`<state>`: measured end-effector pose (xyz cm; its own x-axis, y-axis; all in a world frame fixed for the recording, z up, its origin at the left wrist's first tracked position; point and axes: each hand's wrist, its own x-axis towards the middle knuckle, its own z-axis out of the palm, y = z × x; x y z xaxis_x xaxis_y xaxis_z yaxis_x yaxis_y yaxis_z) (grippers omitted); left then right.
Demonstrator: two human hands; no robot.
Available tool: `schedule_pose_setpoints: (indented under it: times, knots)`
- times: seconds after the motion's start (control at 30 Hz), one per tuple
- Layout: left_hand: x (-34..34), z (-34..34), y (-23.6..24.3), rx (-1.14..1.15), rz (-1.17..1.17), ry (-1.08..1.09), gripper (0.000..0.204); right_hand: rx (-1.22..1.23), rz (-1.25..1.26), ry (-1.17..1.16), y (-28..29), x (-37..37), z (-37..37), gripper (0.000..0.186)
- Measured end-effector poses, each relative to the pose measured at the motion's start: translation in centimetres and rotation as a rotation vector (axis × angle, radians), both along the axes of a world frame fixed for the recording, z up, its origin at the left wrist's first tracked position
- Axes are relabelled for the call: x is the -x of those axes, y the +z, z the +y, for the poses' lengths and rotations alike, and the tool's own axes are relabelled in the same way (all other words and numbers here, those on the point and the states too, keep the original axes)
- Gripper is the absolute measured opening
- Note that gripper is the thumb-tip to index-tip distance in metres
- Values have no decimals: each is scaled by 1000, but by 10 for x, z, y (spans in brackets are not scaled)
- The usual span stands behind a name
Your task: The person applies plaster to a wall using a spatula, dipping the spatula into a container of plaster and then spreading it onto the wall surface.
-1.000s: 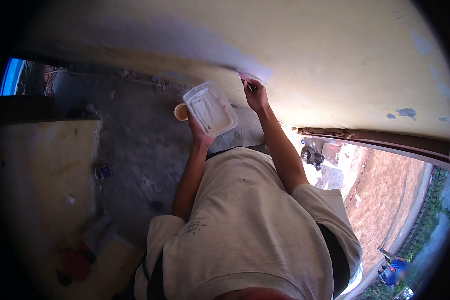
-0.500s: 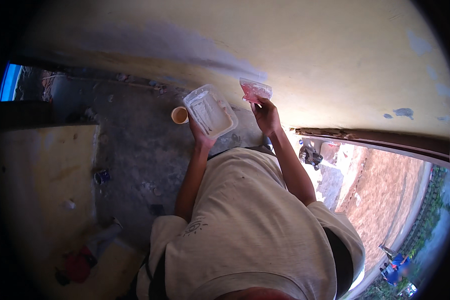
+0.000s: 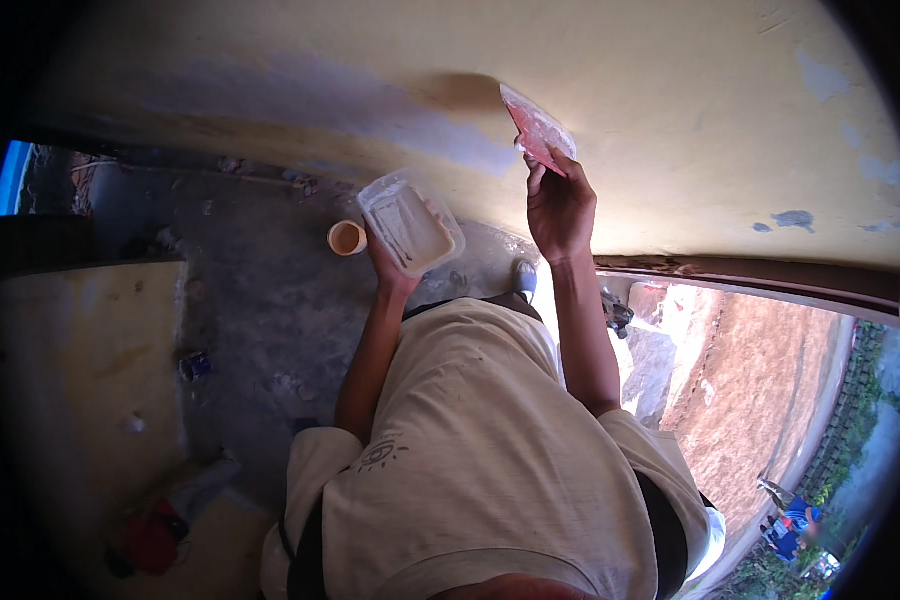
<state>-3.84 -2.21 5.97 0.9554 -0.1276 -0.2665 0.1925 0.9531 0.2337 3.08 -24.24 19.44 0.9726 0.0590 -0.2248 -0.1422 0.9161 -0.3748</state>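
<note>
My right hand [image 3: 562, 205] is raised close to the yellowish wall [image 3: 660, 120], pinching a red putty scraper [image 3: 540, 130] by its lower edge. The scraper's flat face is smeared with white paste, and its upper edge is at the wall, though I cannot tell whether it touches. My left hand [image 3: 392, 265] grips a clear rectangular plastic tub [image 3: 448, 215] by its near left side, tilted so its inside shows. White paste [image 3: 410, 228] coats the tub's bottom. Just left of the tub, an orange-yellow round container [image 3: 347, 238] stands lower down, seemingly on the floor.
Grey concrete floor [image 3: 270, 290] stretches below, with a small dark blue can [image 3: 196, 366] beside a low yellowish wall [image 3: 90, 350]. Debris lies along the wall's foot. To the right, past a brown sill [image 3: 750, 278], is sunlit ground with a distant person in blue [image 3: 795, 520].
My right hand has lifted the scraper up and to the right, turning it toward the wall. The tub in my left hand has shifted slightly left.
</note>
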Motion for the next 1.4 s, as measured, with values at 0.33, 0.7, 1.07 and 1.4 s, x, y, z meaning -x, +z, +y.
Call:
schedule_pose_setpoints:
  times: [0.33,0.7,1.07,1.4]
  knots:
    - [-5,3,-8,-39,22,40,62,203,326,317,-225,-29,28,27]
    - [0,3,-16,-66,114,106,64,-307,-60,226,-8,-63,8,27]
    - [-5,-1,-2,-60,113,75,71,228,379,233,-246,-21,18,18]
    - [-4,2,-4,-85,132,95,67,110,154,110,-77,-48,10,21]
